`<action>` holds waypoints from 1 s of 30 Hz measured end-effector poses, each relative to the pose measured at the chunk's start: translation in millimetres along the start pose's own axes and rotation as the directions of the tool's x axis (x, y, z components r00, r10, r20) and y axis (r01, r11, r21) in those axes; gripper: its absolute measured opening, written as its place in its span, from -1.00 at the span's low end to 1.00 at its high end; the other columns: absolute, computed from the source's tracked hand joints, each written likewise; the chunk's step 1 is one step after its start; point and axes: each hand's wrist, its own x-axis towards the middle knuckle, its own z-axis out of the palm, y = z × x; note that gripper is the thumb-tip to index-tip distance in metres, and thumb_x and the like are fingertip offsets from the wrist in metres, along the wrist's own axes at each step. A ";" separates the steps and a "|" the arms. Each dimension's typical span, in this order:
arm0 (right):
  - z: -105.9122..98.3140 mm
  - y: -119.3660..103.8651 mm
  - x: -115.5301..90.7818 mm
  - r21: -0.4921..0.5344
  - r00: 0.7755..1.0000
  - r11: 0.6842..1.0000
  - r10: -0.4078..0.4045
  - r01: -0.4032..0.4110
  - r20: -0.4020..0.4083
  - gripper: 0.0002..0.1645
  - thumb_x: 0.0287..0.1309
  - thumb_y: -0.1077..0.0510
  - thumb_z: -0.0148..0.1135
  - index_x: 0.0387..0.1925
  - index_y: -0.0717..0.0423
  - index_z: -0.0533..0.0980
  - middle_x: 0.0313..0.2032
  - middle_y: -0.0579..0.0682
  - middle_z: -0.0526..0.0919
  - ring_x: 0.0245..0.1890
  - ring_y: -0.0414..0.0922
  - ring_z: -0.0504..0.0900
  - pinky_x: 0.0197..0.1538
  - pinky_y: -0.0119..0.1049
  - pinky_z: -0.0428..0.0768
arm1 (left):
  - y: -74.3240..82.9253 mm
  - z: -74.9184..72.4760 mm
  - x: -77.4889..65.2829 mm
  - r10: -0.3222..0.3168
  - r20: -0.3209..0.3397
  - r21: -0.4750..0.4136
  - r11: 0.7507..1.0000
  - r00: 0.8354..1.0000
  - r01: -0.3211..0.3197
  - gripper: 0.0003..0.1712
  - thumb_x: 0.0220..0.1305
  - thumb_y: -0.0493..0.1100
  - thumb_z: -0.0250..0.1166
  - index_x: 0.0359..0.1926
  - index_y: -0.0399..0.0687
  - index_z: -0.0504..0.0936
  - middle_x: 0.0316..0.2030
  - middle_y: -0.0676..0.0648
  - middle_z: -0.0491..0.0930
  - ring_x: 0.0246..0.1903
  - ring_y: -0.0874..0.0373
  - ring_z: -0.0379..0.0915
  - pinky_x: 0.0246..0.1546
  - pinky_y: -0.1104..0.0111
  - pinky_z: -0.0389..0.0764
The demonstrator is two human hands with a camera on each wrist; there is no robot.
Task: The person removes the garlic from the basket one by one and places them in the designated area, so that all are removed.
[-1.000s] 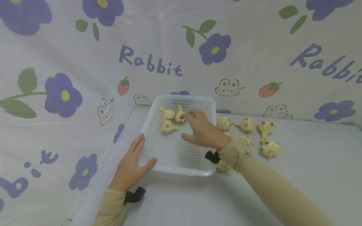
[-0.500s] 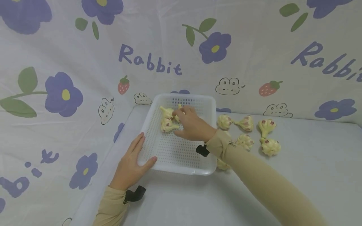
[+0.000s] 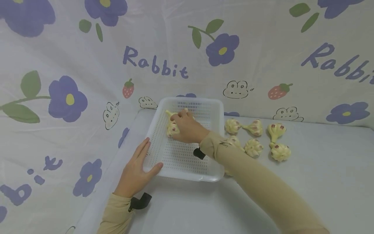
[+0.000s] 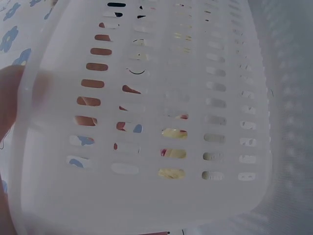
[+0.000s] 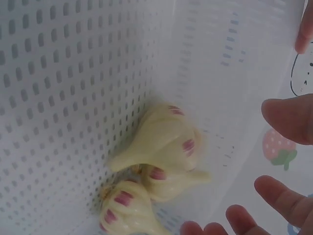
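Observation:
A white perforated plastic basket (image 3: 187, 177) stands on the table. My left hand (image 3: 134, 174) rests at its near left corner, fingers straight along the left rim and thumb on the front rim. In the left wrist view, the slotted basket wall (image 4: 144, 186) fills most of the picture. My right hand (image 3: 188, 130) is over the basket, right above the garlic bulbs (image 3: 172, 130) and partly hiding them. The right wrist view shows three bulbs, including a large upper garlic bulb (image 5: 161, 139) and a lower one (image 5: 127, 208), with the spread right fingers (image 5: 281, 193) apart from them, holding nothing.
Several more garlic bulbs (image 3: 253, 148) lie on the table to the basket's right, one partly behind the right sleeve (image 3: 251, 172). A cloth backdrop (image 3: 163, 42) with flowers and rabbits rises behind the basket and along the left.
My right hand has moved left and slightly up inside the basket, covering more of the garlic bulbs. The left hand and basket stay in place.

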 end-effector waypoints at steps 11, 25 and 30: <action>18.9 8.3 17.4 0.013 1.000 1.000 0.006 -0.006 -0.011 -0.30 0.28 0.04 0.40 0.34 0.24 0.39 0.27 0.33 0.34 0.25 0.25 0.33 0.20 0.08 0.58 | 0.4 -1.2 -0.7 0.015 -0.012 0.001 1.000 1.000 -0.015 0.06 0.32 0.24 0.38 0.63 -0.13 0.15 0.64 0.00 0.10 0.58 -0.05 0.13 0.46 -0.09 0.35; 35.8 18.0 35.0 0.032 0.997 0.996 0.083 -0.083 0.006 -0.28 0.29 0.02 0.37 0.38 0.17 0.39 0.36 0.30 0.32 0.32 0.22 0.31 0.26 0.11 0.55 | 0.5 -1.8 -0.3 0.031 -0.025 0.002 1.000 0.999 -0.031 0.05 0.32 0.22 0.38 0.62 -0.15 0.17 0.63 -0.02 0.12 0.57 -0.06 0.16 0.44 -0.10 0.38; 40.8 20.2 40.2 0.039 0.998 0.998 0.052 -0.053 0.025 -0.27 0.23 0.10 0.37 0.40 0.12 0.38 0.31 0.24 0.35 0.27 0.17 0.35 0.15 0.03 0.64 | 0.8 -3.0 -1.1 0.026 -0.022 0.006 1.000 0.999 -0.026 0.05 0.32 0.22 0.38 0.62 -0.14 0.16 0.63 -0.01 0.11 0.57 -0.05 0.16 0.44 -0.09 0.39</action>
